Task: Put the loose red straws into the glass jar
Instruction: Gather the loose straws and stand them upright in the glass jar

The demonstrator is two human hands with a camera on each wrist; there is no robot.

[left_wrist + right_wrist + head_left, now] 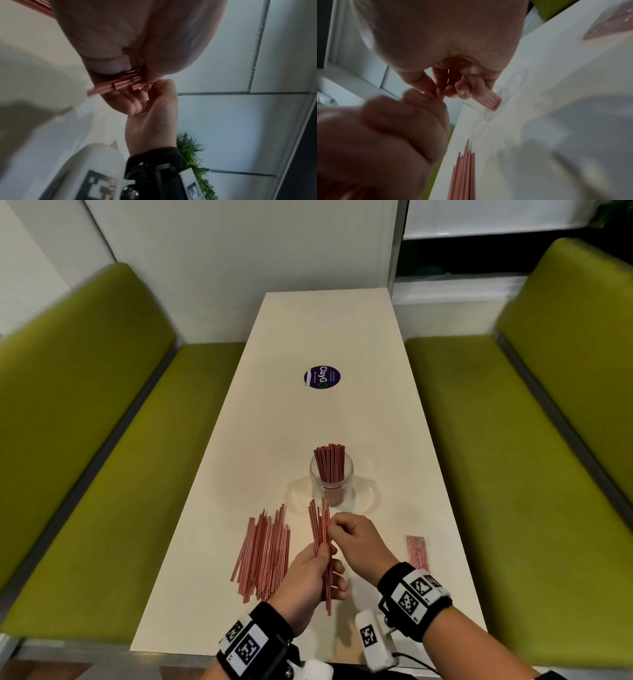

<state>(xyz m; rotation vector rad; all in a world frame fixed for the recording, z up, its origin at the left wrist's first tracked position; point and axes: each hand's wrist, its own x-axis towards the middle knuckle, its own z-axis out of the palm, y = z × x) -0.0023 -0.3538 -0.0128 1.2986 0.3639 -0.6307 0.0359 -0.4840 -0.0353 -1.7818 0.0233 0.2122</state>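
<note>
A clear glass jar (331, 486) stands mid-table with a cluster of red straws upright in it. My left hand (317, 575) grips a small bundle of red straws (320, 529), held above the table just in front of the jar. My right hand (356, 537) pinches the bundle near its upper part from the right. A pile of loose red straws (265, 553) lies on the table to the left of my hands. In the left wrist view the straw ends (120, 83) stick out below my left palm. The right wrist view shows the loose pile (464, 170) on the table.
The cream table (342, 337) carries a round purple sticker (322, 376) further back. A flat pack of red straws (417, 549) lies to the right of my right hand. Green benches (102, 440) flank the table on both sides.
</note>
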